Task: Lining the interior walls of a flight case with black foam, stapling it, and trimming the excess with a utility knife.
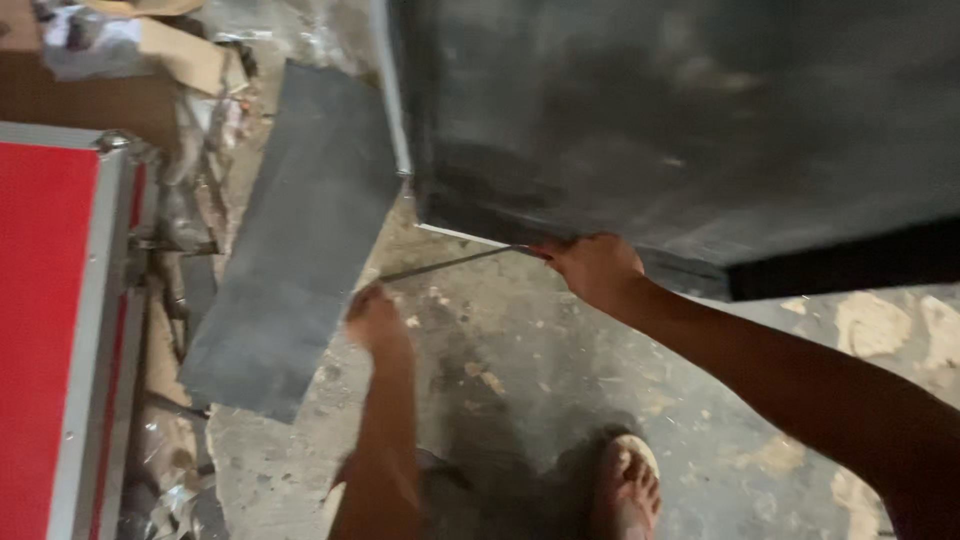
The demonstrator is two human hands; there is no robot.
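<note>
My foot (628,490) stands on the concrete floor (520,380). My left hand (375,318) pinches 1 end of a thin metal strip (450,264); my right hand (592,268) grips the other end, under the black panel (680,120). A grey sheet (295,230) lies left, beside a red case (45,320).

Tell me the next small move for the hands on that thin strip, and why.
Probably draw the thin metal strip further out from under the big dark panel. The left hand grips its near end, the right hand pinches it at the panel's lower edge, and the strip runs taut between them, its far end apparently still at that edge.
</note>
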